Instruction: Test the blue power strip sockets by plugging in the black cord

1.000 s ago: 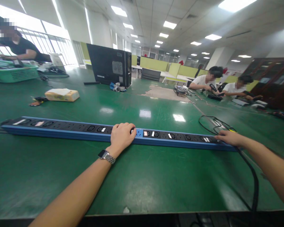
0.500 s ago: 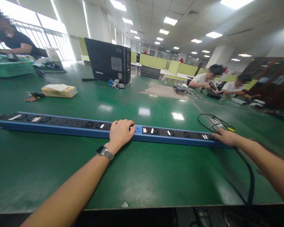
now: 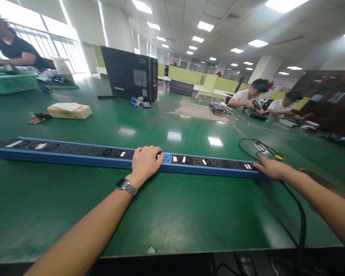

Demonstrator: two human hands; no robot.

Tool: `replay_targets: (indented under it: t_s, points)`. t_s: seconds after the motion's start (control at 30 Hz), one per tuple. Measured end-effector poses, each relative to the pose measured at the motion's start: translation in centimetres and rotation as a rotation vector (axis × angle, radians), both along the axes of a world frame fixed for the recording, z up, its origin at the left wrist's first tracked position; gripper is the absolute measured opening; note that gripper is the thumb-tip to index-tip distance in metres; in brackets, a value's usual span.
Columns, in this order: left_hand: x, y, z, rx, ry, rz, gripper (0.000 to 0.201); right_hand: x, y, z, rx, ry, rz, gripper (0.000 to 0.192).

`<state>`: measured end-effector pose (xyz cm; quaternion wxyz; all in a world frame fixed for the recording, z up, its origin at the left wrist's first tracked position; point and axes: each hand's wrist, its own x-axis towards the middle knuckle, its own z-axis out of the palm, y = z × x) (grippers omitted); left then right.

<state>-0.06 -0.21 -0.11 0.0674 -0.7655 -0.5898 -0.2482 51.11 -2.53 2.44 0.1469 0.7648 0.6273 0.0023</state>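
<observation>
A long blue power strip (image 3: 207,171) with black sockets and small white labels lies across the green table. Over its middle, beside a bright blue socket section, my left hand (image 3: 147,161) is closed with the fingers wrapped over the far edge. A watch (image 3: 127,185) is on that wrist. At the strip's right end my right hand (image 3: 271,168) grips the body, thumb on the top face; its other fingers are mostly hidden. From under the right hand a thick black cable (image 3: 301,214) curves down over the table's front edge. A loop of cable (image 3: 245,141) lies behind this hand.
Farther back on the green table (image 3: 161,214) stand a black computer tower (image 3: 126,74), gloves (image 3: 140,102) and a tissue pack (image 3: 69,110). A green basket (image 3: 14,83) sits at the left near a person. Two people in white shirts work at the far right.
My right hand has slid slightly left along the strip, nearer its end labels. My left hand keeps its place on the strip. The whole view has shifted a little.
</observation>
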Motion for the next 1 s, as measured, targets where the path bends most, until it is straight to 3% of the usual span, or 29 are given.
replay_targets:
  t_s: [0.17,0.3,0.43,0.57,0.67,1.0]
  points:
    - [0.1,-0.1,0.0,0.014,-0.005,0.007,0.029,0.1,0.1,0.9,-0.019,0.032,-0.007,0.047]
    - [0.1,-0.2,0.0,0.013,-0.002,0.014,0.028,-0.1,1.0,3.9,0.043,0.088,-0.023,0.045]
    - [0.1,-0.1,0.0,0.012,0.0,0.012,0.029,-3.5,1.8,6.2,0.052,0.154,-0.052,0.05]
    - [0.0,-0.1,-0.1,0.021,0.001,0.003,0.03,-9.2,1.8,5.3,-0.05,0.157,0.072,0.051]
    - [0.1,-0.1,-0.1,0.026,0.002,0.008,0.029,-11.9,1.8,4.3,-0.077,0.117,0.091,0.052]
    - [0.2,-0.1,-0.1,0.013,-0.015,0.017,0.028,-13.2,2.0,4.6,-0.159,0.081,0.064,0.056]
